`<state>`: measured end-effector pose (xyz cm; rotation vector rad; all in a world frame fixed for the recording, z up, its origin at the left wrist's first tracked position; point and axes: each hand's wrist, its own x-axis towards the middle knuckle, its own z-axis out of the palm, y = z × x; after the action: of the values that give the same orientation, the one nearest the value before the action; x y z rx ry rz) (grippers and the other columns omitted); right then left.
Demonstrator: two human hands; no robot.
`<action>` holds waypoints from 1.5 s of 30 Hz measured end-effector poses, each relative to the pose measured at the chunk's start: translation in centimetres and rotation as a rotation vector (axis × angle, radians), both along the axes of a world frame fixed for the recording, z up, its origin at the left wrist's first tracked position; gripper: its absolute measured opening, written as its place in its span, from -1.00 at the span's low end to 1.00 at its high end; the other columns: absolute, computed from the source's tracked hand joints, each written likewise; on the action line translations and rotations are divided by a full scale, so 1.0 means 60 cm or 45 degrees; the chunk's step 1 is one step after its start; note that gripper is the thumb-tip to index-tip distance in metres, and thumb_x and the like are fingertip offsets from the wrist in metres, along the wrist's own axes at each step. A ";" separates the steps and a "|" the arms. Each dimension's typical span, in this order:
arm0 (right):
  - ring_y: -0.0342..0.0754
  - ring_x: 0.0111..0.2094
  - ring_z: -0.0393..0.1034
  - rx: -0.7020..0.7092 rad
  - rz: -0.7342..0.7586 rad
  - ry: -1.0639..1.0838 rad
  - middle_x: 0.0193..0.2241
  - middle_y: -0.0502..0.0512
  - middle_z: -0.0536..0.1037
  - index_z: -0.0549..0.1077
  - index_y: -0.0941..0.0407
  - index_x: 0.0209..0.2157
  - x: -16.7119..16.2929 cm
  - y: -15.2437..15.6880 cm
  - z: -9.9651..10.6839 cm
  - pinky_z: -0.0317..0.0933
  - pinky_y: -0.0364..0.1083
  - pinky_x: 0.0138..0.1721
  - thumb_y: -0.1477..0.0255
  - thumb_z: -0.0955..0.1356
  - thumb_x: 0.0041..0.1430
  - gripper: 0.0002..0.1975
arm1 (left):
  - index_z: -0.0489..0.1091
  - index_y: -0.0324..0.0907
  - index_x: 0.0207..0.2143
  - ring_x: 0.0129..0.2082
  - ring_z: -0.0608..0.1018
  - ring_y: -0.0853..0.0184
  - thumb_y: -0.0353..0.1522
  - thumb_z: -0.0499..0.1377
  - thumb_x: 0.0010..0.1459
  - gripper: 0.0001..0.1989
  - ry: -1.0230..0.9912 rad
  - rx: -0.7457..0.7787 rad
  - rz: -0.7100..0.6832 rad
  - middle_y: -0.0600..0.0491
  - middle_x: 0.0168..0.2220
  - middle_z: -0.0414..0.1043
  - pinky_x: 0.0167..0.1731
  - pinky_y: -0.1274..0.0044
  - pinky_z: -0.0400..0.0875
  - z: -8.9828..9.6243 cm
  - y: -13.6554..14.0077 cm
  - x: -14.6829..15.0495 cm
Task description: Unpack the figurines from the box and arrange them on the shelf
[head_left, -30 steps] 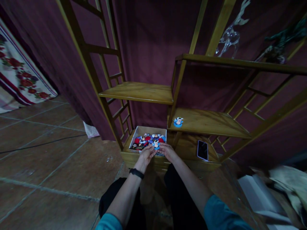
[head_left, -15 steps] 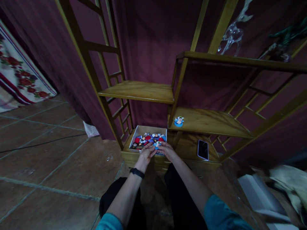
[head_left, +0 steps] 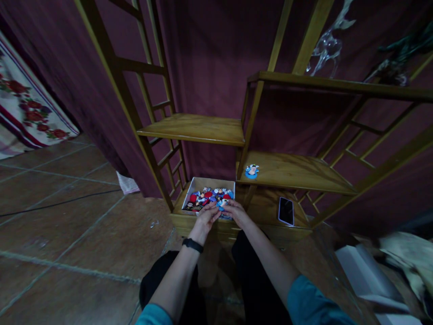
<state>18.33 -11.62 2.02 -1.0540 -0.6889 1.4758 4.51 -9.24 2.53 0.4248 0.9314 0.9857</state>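
Between the fingertips of my left hand (head_left: 207, 216) and my right hand (head_left: 237, 212) is a small blue and white figurine (head_left: 222, 204). Both hands are closed on it, one from each side, over the front edge of an open box (head_left: 196, 184). Inside the box lie several small colourful figurines (head_left: 208, 195), red, purple, white and dark. A similar blue and white figurine (head_left: 251, 171) with a round blue base stands at the left end of the low right shelf (head_left: 297, 169). My left wrist wears a black band.
A phone (head_left: 286, 211) lies on the bottom board to the right. Above the box runs a wooden shelf (head_left: 196, 127), with upright posts on either side. A clear glass ornament (head_left: 327, 50) stands on the high right shelf. A white box (head_left: 368, 277) sits on the floor at right.
Both hands keep almost the same place above the box's front edge. The figurine between them looks slightly turned; the view has shifted a little.
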 end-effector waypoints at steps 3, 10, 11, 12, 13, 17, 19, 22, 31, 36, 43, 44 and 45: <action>-0.12 -0.35 0.44 -0.004 -0.005 -0.001 -0.37 0.01 0.54 0.46 0.11 -0.39 0.002 0.000 -0.002 0.31 -0.10 -0.24 0.39 0.48 -0.27 -0.71 | 0.41 -0.28 -0.31 -0.48 0.53 0.46 -0.68 0.17 -0.05 -0.75 -0.003 0.013 -0.011 0.03 -0.47 0.47 -0.35 0.56 0.47 0.002 -0.002 0.000; -0.16 -0.47 0.42 -0.049 -0.042 -0.013 -0.45 0.01 0.54 0.46 0.11 -0.39 0.003 0.004 -0.007 0.33 -0.14 -0.36 0.39 0.48 -0.25 -0.72 | 0.42 -0.27 -0.31 -0.50 0.52 0.48 -0.63 0.21 -0.05 -0.78 -0.012 0.014 -0.016 0.03 -0.47 0.47 -0.39 0.61 0.47 0.002 -0.002 0.002; -0.16 -0.49 0.41 -0.057 -0.054 -0.013 -0.47 0.02 0.53 0.46 0.12 -0.40 0.003 0.005 -0.007 0.33 -0.14 -0.37 0.40 0.48 -0.25 -0.73 | 0.42 -0.27 -0.30 -0.51 0.52 0.48 -0.62 0.21 -0.04 -0.78 -0.016 0.011 -0.022 0.03 -0.48 0.47 -0.39 0.62 0.47 0.002 -0.001 0.002; -0.16 -0.50 0.41 -0.066 -0.068 -0.008 -0.48 0.02 0.53 0.45 0.12 -0.40 0.002 0.005 -0.007 0.33 -0.14 -0.38 0.40 0.48 -0.25 -0.73 | 0.42 -0.27 -0.30 -0.52 0.52 0.49 -0.61 0.21 -0.04 -0.79 -0.020 0.010 -0.027 0.03 -0.48 0.47 -0.40 0.62 0.47 0.001 0.000 0.002; -0.16 -0.52 0.40 -0.076 -0.084 0.005 -0.50 0.02 0.53 0.45 0.13 -0.41 0.001 0.005 -0.007 0.34 -0.13 -0.38 0.41 0.48 -0.25 -0.73 | 0.41 -0.27 -0.29 -0.53 0.51 0.49 -0.60 0.21 -0.03 -0.79 -0.023 0.010 -0.029 0.03 -0.48 0.47 -0.41 0.62 0.47 0.000 0.001 0.002; -0.15 -0.53 0.42 -0.100 -0.113 0.066 -0.54 0.01 0.52 0.42 0.14 -0.38 0.000 0.005 -0.006 0.36 -0.08 -0.35 0.45 0.48 -0.24 -0.71 | 0.41 -0.28 -0.30 -0.54 0.50 0.49 -0.58 0.17 0.02 -0.84 -0.022 0.017 -0.022 0.02 -0.50 0.46 -0.43 0.62 0.46 -0.004 0.005 0.002; -0.14 -0.53 0.42 -0.104 -0.101 0.067 -0.55 0.01 0.52 0.42 0.14 -0.37 0.001 0.005 -0.006 0.36 -0.07 -0.34 0.46 0.47 -0.24 -0.71 | 0.40 -0.28 -0.31 -0.55 0.50 0.49 -0.57 0.15 0.05 -0.87 -0.018 0.018 -0.017 0.02 -0.51 0.46 -0.43 0.62 0.46 -0.005 0.006 0.002; -0.13 -0.52 0.43 -0.102 -0.074 0.051 -0.55 0.01 0.53 0.42 0.14 -0.35 0.002 0.004 -0.006 0.36 -0.06 -0.34 0.45 0.46 -0.23 -0.70 | 0.40 -0.27 -0.30 -0.56 0.48 0.50 -0.55 0.14 0.07 -0.87 -0.022 0.009 -0.004 0.03 -0.50 0.45 -0.43 0.61 0.45 -0.005 0.007 0.001; -0.19 -0.46 0.39 -0.008 0.047 -0.063 -0.44 -0.02 0.51 0.47 0.09 -0.33 0.000 0.001 -0.003 0.34 -0.12 -0.32 0.42 0.48 -0.26 -0.67 | 0.39 -0.27 -0.30 -0.63 0.43 0.53 -0.54 0.06 0.13 -0.86 -0.038 0.016 0.054 0.07 -0.57 0.40 -0.52 0.65 0.42 -0.005 0.010 0.000; -0.22 -0.50 0.35 0.008 0.084 -0.115 -0.47 -0.04 0.48 0.47 0.09 -0.33 0.001 0.000 0.000 0.32 -0.14 -0.34 0.36 0.47 -0.24 -0.67 | 0.38 -0.29 -0.33 -0.62 0.44 0.51 -0.53 0.03 0.15 -0.86 -0.012 -0.015 0.037 0.05 -0.57 0.39 -0.54 0.65 0.41 -0.001 0.008 0.000; -0.26 -0.56 0.30 0.038 0.140 -0.192 -0.54 -0.10 0.44 0.45 0.08 -0.34 0.001 0.000 -0.001 0.27 -0.16 -0.37 0.32 0.46 -0.23 -0.68 | 0.35 -0.27 -0.37 -0.65 0.42 0.51 -0.54 0.01 0.13 -0.86 -0.011 -0.048 0.041 0.07 -0.59 0.36 -0.56 0.64 0.40 -0.002 0.008 0.003; -0.26 -0.56 0.30 0.047 0.148 -0.200 -0.54 -0.10 0.44 0.45 0.08 -0.34 0.001 -0.001 -0.001 0.27 -0.16 -0.37 0.32 0.46 -0.23 -0.68 | 0.34 -0.27 -0.38 -0.66 0.41 0.51 -0.55 0.01 0.13 -0.87 -0.013 -0.051 0.044 0.07 -0.59 0.36 -0.56 0.64 0.39 -0.002 0.008 0.003; -0.26 -0.57 0.29 0.056 0.154 -0.206 -0.54 -0.10 0.44 0.45 0.08 -0.34 0.000 -0.001 0.000 0.26 -0.16 -0.38 0.33 0.46 -0.23 -0.68 | 0.33 -0.27 -0.38 -0.67 0.40 0.52 -0.55 0.01 0.12 -0.87 -0.014 -0.052 0.047 0.08 -0.59 0.35 -0.57 0.64 0.39 -0.003 0.008 0.003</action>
<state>18.34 -11.70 2.01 -1.1227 -0.9099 1.4819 4.71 -8.73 2.34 0.3690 0.9504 0.9999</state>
